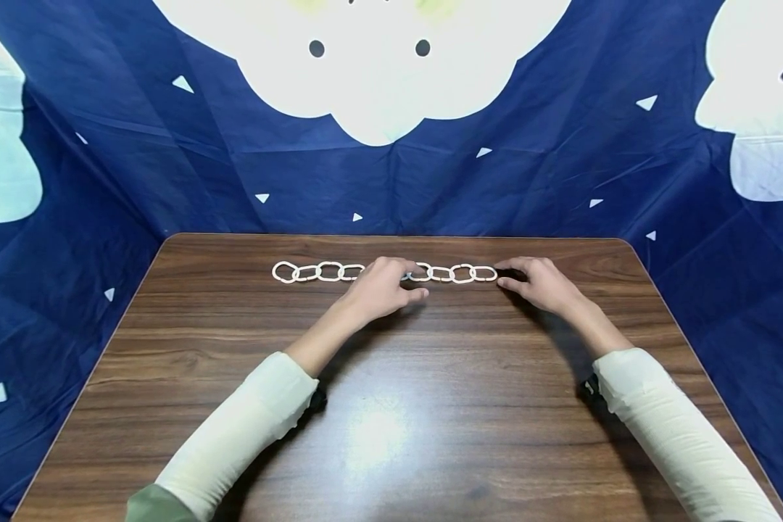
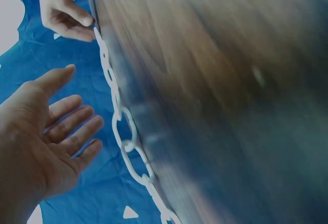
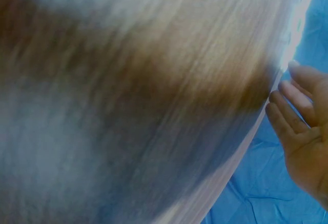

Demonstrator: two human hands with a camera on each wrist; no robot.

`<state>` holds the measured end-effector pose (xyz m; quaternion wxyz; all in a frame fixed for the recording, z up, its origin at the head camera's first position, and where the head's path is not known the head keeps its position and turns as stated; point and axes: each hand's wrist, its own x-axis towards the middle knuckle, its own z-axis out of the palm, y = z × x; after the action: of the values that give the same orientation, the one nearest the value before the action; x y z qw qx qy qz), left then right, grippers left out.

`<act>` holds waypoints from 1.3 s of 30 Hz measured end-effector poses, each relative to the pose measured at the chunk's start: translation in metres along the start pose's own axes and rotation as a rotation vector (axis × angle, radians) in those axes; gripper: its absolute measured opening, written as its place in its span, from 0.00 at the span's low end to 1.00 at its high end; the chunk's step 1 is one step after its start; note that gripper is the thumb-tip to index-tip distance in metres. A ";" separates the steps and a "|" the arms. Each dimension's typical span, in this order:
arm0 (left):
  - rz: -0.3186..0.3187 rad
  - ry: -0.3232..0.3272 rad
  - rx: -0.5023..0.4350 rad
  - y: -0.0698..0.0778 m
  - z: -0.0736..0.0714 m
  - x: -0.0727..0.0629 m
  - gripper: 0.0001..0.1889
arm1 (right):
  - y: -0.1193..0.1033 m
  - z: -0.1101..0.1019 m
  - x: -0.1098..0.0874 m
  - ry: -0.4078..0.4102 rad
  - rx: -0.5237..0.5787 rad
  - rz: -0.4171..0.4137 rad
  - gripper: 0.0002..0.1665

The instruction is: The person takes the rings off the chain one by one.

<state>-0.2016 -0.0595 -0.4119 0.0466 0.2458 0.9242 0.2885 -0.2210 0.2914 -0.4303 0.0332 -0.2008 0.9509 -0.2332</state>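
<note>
White chain [image 1: 431, 273] on the bench [image 1: 431, 370], beneath the parted fingers of your left hand [image 1: 380, 290], ending beside the parted fingers of your right hand [image 1: 546, 285].

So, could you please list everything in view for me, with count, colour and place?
White link chain: one, white, laid left to right near the table's far edge; its middle is partly hidden, so links are uncounted
Table: one, brown wood-grain, under the chain
Backdrop: blue, behind and beside the table
Cloud shapes: three, white, on the backdrop's left, middle and right
Small triangles: several, white, scattered over the backdrop
Black wrist items: two, black, one by each wrist, mostly hidden
Sleeves: two, whitish, one per forearm
Green cloth: one piece, below the left sleeve
Left hand: one, bare, over the chain's middle
Right hand: one, bare, at the chain's right end
</note>
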 end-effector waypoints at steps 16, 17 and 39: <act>0.071 -0.054 0.000 0.027 0.023 0.021 0.26 | 0.002 0.001 0.002 -0.010 -0.001 -0.023 0.22; 0.072 -0.059 -0.002 0.028 0.024 0.021 0.26 | 0.002 0.001 0.002 -0.008 0.000 -0.027 0.22; 0.117 -0.093 0.081 -0.015 0.087 0.072 0.21 | -0.005 0.008 0.008 -0.002 -0.030 -0.142 0.18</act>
<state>-0.2510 0.0089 -0.4879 0.0625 0.3140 0.9161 0.2414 -0.2248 0.2805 -0.4345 0.0146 -0.2688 0.9375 -0.2205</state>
